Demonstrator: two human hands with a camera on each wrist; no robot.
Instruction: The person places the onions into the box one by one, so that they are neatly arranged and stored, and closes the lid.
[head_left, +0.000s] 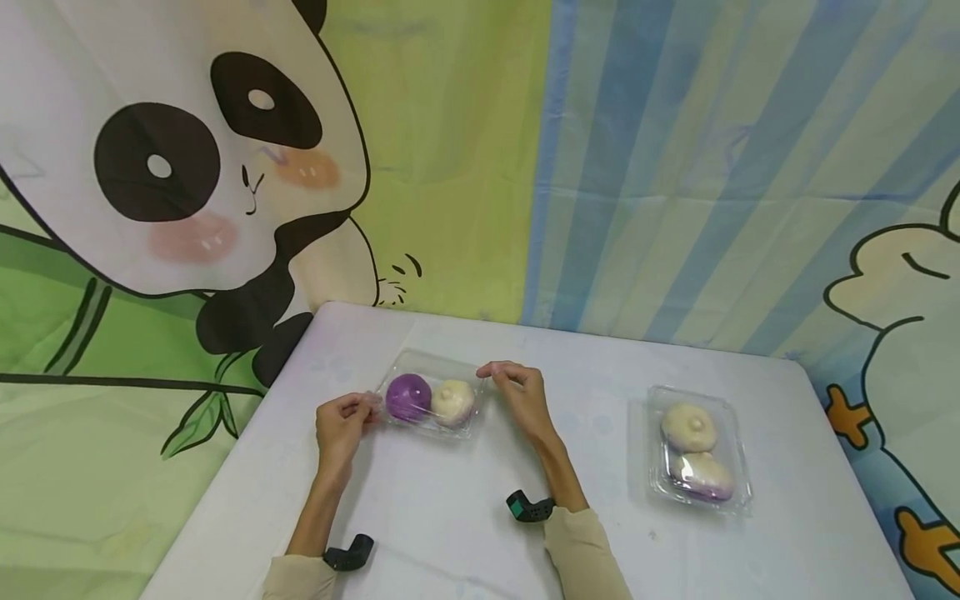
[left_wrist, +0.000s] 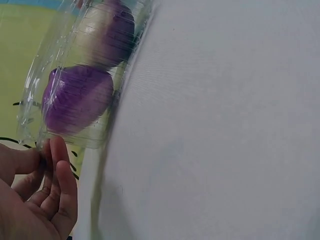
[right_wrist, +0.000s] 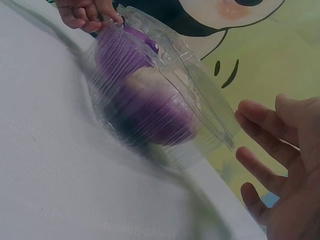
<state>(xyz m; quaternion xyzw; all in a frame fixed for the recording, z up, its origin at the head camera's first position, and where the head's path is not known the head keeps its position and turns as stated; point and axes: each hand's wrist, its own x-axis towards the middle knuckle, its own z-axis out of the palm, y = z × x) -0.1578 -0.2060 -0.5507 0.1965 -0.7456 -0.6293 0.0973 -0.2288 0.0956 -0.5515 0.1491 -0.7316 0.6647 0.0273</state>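
A clear plastic clamshell box (head_left: 429, 427) sits over the left middle part of the white table, its lid closed or nearly so. Inside lie a round purple, onion-like thing (head_left: 408, 397) and a round cream one with a purple underside (head_left: 453, 403). My left hand (head_left: 341, 429) pinches the box's left edge between thumb and fingers. At the far right corner is my right hand (head_left: 523, 400), index fingertip right at the lid's rim. The right wrist view shows that hand's fingers (right_wrist: 260, 170) spread apart beside the box.
A second clear box (head_left: 738, 454) holding two cream-and-purple round things (head_left: 690, 428) stands on the right of the table (head_left: 592, 550). Behind the table hangs a printed cloth (head_left: 450, 167) with a panda and blue stripes. Each wrist carries a black camera (head_left: 350, 553).
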